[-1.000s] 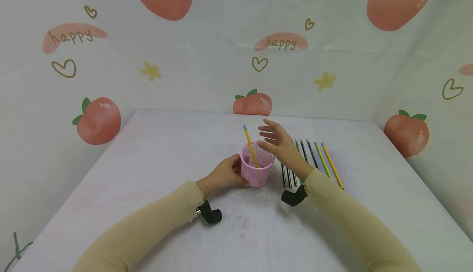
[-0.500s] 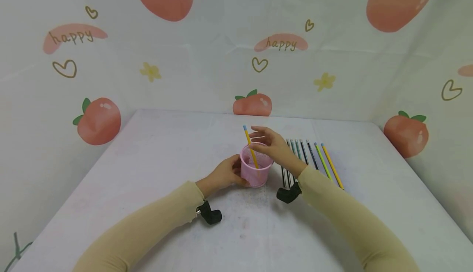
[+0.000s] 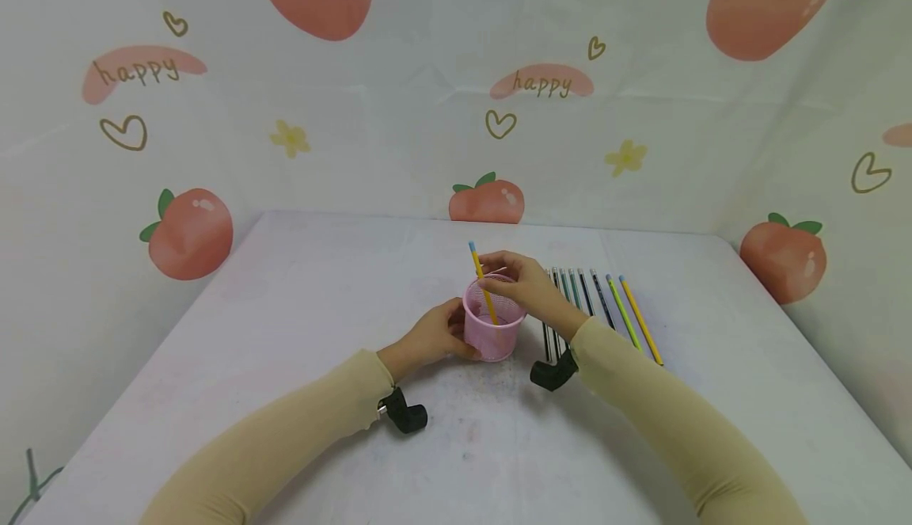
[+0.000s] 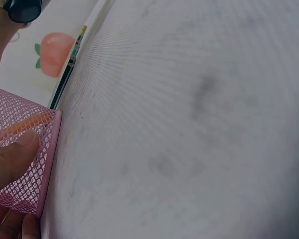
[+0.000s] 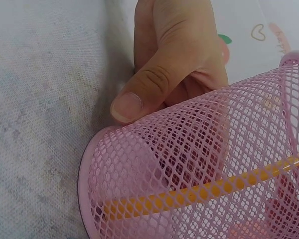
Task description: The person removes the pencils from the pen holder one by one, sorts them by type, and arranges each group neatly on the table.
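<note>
In the middle of the white surface stands a pink mesh cup, upright, with one yellow pencil leaning inside it, its blue end sticking up above the rim. The left hand grips the cup from the side; in the right wrist view its thumb presses on the mesh near the base, and the yellow shaft shows through the holes, slanting down to the cup's floor. The right hand hovers over the cup's mouth, fingers curled toward the pencil's upper part and seemingly pinching it between the fingertips, though the head view is too small to tell for sure whether they touch the shaft.

Just to the right of the cup, partly behind the right forearm, a row of pencils lies side by side on the surface: several dark striped ones, a green one and a yellow one at the far right.

Judging from this, the work is at an early stage: one pencil sits in the cup, and the whole row beside it lies outside the cup.
</note>
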`<state>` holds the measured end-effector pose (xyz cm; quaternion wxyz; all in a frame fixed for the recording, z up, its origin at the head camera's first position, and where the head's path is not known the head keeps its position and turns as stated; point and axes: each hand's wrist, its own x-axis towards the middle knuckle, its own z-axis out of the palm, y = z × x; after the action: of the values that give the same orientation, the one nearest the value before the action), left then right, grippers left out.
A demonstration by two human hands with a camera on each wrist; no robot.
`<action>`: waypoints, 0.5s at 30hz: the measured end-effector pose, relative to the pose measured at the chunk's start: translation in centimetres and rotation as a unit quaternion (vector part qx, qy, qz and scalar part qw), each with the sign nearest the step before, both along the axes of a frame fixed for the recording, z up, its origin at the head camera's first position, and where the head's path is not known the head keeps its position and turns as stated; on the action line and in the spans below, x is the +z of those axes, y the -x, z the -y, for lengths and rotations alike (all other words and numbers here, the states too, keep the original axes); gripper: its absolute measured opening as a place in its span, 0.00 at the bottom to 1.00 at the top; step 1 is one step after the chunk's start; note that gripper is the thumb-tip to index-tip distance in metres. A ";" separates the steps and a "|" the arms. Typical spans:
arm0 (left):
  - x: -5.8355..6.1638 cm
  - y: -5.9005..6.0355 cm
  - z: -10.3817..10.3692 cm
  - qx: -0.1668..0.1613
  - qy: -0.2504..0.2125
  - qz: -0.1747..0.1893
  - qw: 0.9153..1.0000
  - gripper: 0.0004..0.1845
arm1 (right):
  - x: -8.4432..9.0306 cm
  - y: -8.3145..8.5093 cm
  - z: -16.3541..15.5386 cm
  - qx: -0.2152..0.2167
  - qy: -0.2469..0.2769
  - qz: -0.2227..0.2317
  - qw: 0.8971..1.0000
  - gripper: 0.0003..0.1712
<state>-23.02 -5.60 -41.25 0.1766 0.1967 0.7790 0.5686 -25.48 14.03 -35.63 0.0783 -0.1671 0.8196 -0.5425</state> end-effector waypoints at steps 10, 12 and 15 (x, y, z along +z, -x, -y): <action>0.2 -0.1 0.0 -0.003 0.005 -0.006 1.000 0.41 | 0.1 0.1 0.1 -0.003 0.001 0.012 1.000 0.22; 0.2 -0.1 0.0 -0.003 0.004 -0.006 1.000 0.40 | 0.1 0.1 0.2 -0.007 -0.001 0.012 1.000 0.21; 0.1 -0.1 0.0 -0.003 0.006 -0.005 1.000 0.40 | 0.1 0.1 0.2 -0.009 -0.005 0.008 1.000 0.20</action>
<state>-22.91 -5.55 -41.10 0.1750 0.2008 0.7827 0.5625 -25.60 13.80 -35.51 0.0813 -0.1549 0.8229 -0.5406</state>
